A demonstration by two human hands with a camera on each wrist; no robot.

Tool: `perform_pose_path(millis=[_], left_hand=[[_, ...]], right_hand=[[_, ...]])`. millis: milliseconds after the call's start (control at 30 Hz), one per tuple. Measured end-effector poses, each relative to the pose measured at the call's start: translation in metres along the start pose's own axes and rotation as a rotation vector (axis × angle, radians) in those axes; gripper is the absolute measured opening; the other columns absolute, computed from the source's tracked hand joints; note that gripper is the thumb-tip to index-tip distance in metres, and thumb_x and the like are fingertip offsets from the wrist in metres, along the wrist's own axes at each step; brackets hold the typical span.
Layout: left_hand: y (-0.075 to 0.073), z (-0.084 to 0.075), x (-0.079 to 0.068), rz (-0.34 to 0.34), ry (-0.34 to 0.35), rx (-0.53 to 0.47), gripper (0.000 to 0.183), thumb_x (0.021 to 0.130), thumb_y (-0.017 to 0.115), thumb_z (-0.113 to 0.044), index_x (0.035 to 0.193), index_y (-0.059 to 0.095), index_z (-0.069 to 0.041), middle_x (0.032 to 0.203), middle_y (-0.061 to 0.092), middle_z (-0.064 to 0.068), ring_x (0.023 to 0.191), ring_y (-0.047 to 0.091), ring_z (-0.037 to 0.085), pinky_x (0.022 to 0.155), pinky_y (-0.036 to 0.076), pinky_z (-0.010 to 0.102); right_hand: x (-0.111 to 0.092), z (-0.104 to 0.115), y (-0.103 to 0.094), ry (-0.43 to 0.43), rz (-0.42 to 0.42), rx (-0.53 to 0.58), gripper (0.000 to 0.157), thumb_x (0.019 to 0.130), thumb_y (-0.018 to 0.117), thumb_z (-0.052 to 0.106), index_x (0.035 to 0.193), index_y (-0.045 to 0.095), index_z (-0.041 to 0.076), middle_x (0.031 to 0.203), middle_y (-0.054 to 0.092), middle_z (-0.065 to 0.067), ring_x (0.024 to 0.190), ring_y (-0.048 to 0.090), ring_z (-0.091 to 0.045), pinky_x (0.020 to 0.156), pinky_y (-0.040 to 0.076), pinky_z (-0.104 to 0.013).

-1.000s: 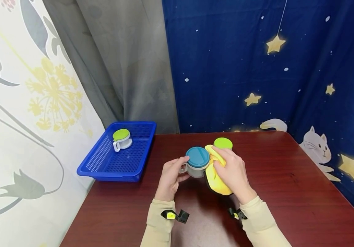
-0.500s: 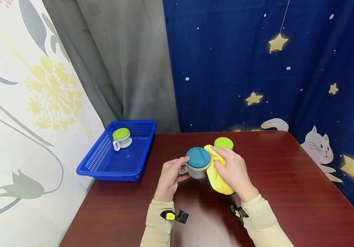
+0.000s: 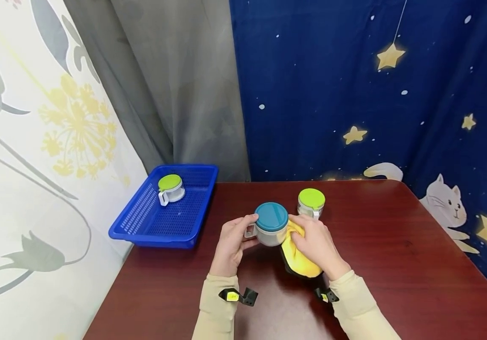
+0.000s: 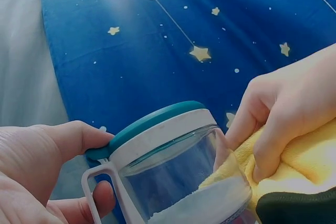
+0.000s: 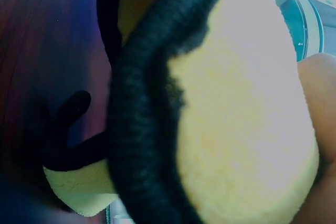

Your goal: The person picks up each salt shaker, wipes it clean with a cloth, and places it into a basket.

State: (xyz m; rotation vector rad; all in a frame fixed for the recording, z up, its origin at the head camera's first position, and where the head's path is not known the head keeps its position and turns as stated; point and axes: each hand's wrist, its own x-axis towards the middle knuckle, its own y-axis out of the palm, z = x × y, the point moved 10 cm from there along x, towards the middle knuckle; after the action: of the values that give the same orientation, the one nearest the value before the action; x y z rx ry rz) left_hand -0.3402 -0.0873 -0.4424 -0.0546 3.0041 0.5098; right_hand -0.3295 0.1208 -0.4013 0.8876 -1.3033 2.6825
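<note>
My left hand [image 3: 231,243] grips a clear seasoning jar [image 4: 184,182] by its handle side, thumb on the edge of the teal lid [image 3: 271,216]. White powder or grains lie slanted inside the tilted jar in the left wrist view. On the jar's other side, my right hand [image 3: 317,241] pinches a yellow cloth [image 3: 298,257] with a dark border and presses it against the clear wall. That cloth fills most of the right wrist view [image 5: 241,119], hiding much of the hand there. Both hands are above the table's middle.
A second jar with a green lid [image 3: 312,198] stands on the dark red table [image 3: 379,264] just beyond my right hand. To the left, a blue perforated basket [image 3: 154,239] holds another green-lidded jar [image 3: 172,190]. Curtains [image 3: 188,85] hang behind the table.
My right hand and the cloth have slid down and slightly toward me along the jar's side, uncovering more of the green-lidded jar behind. My left hand keeps its grip on the jar.
</note>
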Motion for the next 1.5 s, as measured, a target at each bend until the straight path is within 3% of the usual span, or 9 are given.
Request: perform_pose_path(millis=[400, 667, 867, 1067, 1233, 1500], left_hand=[[0.003, 0.005, 0.001, -0.004, -0.019, -0.009, 0.02, 0.084, 0.08, -0.027, 0.08, 0.072, -0.009, 0.075, 0.058, 0.002, 0.074, 0.065, 0.019, 0.077, 0.058, 0.048], [0.003, 0.006, -0.001, 0.009, -0.018, 0.038, 0.025, 0.087, 0.076, -0.032, 0.084, 0.069, -0.009, 0.079, 0.053, 0.002, 0.079, 0.063, 0.021, 0.075, 0.058, 0.045], [0.007, 0.004, -0.004, 0.053, 0.002, 0.078, 0.023, 0.089, 0.074, -0.03, 0.079, 0.067, -0.01, 0.077, 0.052, 0.004, 0.073, 0.061, 0.019, 0.068, 0.058, 0.04], [0.011, 0.002, -0.005, 0.085, 0.012, 0.105, 0.021, 0.089, 0.072, -0.028, 0.08, 0.068, -0.011, 0.075, 0.054, 0.002, 0.073, 0.06, 0.019, 0.066, 0.055, 0.038], [0.011, 0.005, -0.005, 0.1, -0.011, 0.13, 0.022, 0.089, 0.072, -0.028, 0.076, 0.066, -0.011, 0.075, 0.055, 0.002, 0.077, 0.062, 0.02, 0.067, 0.055, 0.038], [0.014, 0.004, -0.007, 0.143, -0.018, 0.137, 0.024, 0.088, 0.074, -0.031, 0.079, 0.07, -0.01, 0.076, 0.059, 0.002, 0.08, 0.06, 0.021, 0.066, 0.053, 0.038]], right_hand=[[-0.001, -0.001, -0.005, 0.016, -0.007, 0.005, 0.041, 0.083, 0.071, 0.015, 0.124, 0.072, 0.012, 0.112, 0.07, -0.004, 0.086, 0.065, -0.023, 0.07, 0.053, -0.04], [0.002, 0.004, -0.021, 0.009, -0.029, 0.067, 0.045, 0.084, 0.073, 0.015, 0.128, 0.07, 0.02, 0.117, 0.069, -0.001, 0.091, 0.064, -0.022, 0.071, 0.052, -0.039], [0.007, 0.011, -0.036, -0.027, -0.03, 0.1, 0.046, 0.085, 0.074, 0.015, 0.13, 0.069, 0.023, 0.123, 0.067, 0.001, 0.104, 0.064, -0.022, 0.078, 0.054, -0.042], [0.012, 0.021, -0.046, -0.095, -0.022, 0.115, 0.047, 0.087, 0.073, 0.013, 0.131, 0.068, 0.025, 0.12, 0.067, 0.004, 0.1, 0.063, -0.018, 0.076, 0.054, -0.039], [0.014, 0.024, -0.047, -0.118, 0.007, 0.111, 0.045, 0.088, 0.072, 0.013, 0.131, 0.068, 0.027, 0.118, 0.065, 0.009, 0.096, 0.062, -0.013, 0.074, 0.053, -0.035], [0.016, 0.025, -0.032, -0.157, 0.097, 0.095, 0.045, 0.088, 0.07, 0.008, 0.13, 0.069, 0.025, 0.119, 0.066, 0.009, 0.101, 0.062, -0.014, 0.079, 0.053, -0.04]])
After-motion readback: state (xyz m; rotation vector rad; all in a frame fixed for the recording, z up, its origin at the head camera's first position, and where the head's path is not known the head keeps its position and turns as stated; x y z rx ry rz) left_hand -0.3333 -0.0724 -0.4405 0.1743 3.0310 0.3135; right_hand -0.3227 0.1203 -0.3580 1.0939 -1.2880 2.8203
